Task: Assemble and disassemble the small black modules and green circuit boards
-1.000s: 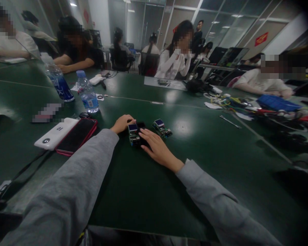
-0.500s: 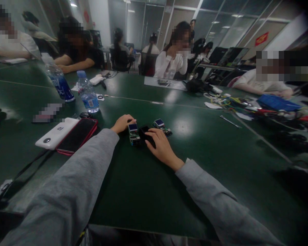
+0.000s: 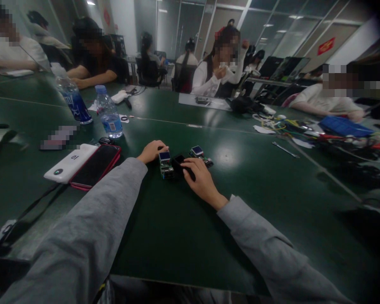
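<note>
The left grip rests on the green counter with its fingers half curled and knuckles up. Its fingertips meet the far left edge of the first circuit board, a small board with a blue screen on top. Whether the left grip clamps the board or only touches it cannot be told. The first circuit board lies flat on the counter, just to the right of the left grip and between the two grips. The right grip lies palm down, with its fingers bent over the near right part of the small black box and closed on it. The box sits on the counter just beside the first circuit board, on that board's right side. The second circuit board, also with a blue screen, lies just beyond the right grip's fingertips, apart from the box. Both forearms wear grey sleeves. To the left of the left grip lie a white power bank and a phone in a red case, side by side and touching. Two water bottles stand upright farther back. A metal tool lies well apart to the right. Other people sit around the far side of the counter.
</note>
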The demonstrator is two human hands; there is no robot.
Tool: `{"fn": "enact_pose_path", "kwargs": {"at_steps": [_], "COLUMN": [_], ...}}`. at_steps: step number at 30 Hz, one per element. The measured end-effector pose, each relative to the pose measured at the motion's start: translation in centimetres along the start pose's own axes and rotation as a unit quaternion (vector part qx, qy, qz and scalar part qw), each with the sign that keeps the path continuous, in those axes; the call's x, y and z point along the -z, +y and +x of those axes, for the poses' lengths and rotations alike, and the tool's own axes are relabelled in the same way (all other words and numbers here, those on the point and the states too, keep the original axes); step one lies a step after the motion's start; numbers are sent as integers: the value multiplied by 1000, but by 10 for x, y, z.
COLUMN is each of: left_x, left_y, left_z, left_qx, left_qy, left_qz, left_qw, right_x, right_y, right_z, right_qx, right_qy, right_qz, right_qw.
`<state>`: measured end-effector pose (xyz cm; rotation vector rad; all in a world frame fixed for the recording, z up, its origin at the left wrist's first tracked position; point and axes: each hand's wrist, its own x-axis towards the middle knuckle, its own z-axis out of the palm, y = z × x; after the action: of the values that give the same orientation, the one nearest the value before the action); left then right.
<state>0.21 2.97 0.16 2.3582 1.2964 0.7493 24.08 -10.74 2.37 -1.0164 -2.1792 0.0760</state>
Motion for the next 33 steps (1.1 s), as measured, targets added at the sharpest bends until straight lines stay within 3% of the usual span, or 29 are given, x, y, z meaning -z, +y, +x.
{"fn": "enact_pose_path", "kwargs": {"at_steps": [33], "left_x": [1], "left_y": [1], "left_z": [0], "left_qx": [8], "left_qy": [-2], "left_qz": [4], "left_qw": [1000], "right_x": [-2], "right_y": [2], "right_z": [0], "right_qx": [5], "right_qy": [-19], "right_qz": [-20], "right_qw": [1000]}}
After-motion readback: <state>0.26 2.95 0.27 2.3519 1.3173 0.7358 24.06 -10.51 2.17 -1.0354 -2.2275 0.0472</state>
